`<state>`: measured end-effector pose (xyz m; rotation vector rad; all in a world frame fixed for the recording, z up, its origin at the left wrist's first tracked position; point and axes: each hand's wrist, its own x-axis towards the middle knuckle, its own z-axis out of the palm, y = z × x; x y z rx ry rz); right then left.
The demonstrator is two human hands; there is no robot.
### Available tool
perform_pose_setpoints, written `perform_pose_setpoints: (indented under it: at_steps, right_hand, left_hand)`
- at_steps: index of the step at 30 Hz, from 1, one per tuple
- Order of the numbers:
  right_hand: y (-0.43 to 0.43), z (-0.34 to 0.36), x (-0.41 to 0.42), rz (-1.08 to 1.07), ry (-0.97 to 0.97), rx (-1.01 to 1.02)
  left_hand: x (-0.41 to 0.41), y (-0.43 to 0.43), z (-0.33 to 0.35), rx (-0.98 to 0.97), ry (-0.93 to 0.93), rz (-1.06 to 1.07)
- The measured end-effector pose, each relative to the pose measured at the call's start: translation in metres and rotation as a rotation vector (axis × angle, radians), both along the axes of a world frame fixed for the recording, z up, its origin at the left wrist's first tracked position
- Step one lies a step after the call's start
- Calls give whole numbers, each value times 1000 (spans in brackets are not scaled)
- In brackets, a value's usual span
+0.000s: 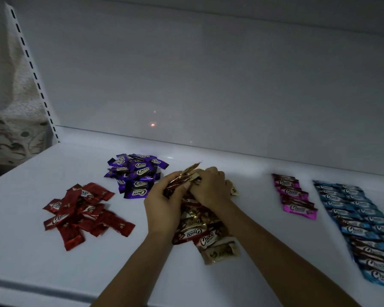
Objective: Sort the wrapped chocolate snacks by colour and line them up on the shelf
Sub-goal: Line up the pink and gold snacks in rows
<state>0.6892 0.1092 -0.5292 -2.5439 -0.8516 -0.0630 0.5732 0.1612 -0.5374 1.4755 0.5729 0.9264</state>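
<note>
On the white shelf point(31, 258) lie wrapped chocolate snacks in colour groups. A loose red heap point(82, 212) is at the left, a purple heap point(136, 175) behind it, and a gold heap point(205, 234) in the middle. My left hand point(162, 207) grips a bunch of gold snacks point(184, 177) raised above that heap. My right hand point(211, 187) curls its fingers round the same bunch from the right. A pink row point(296, 196) and a double blue row point(364, 227) lie lined up at the right.
The shelf's back panel point(208, 85) rises behind the heaps. A slotted upright point(34, 72) stands at the far left, with patterned cloth point(7, 107) beyond it. The shelf's front edge point(42, 291) runs along the bottom left.
</note>
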Motion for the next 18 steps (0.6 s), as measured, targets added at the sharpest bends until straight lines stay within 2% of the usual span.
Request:
perform_pose_setpoints:
  at_steps: [3, 6, 8, 10, 12, 14, 17, 18]
  right_hand:
    - [-18, 16, -6, 82, 31, 181]
    - [-39, 33, -24, 102, 119, 445]
    - [-52, 42, -43, 36, 365, 661]
    - [-56, 48, -60, -6, 775, 867]
    - [-51, 51, -71, 59, 1167, 1122]
    - [-45, 56, -76, 71, 1322, 1319]
    - [-47, 62, -71, -18, 1300, 1416]
    - [-50, 61, -67, -47, 1313, 1458]
  left_hand:
    - [-2, -2, 2, 9, -5, 1]
    - [-3, -4, 6, -135, -49, -30]
    - [-3, -2, 11, -234, -126, -48]
    - [1, -1, 19, -254, -185, -49]
    - [7, -12, 28, -247, -209, -90]
    - [13, -31, 32, -127, -157, -103]
    - [17, -52, 31, 225, -27, -43]
    - [18, -54, 30, 275, -6, -59]
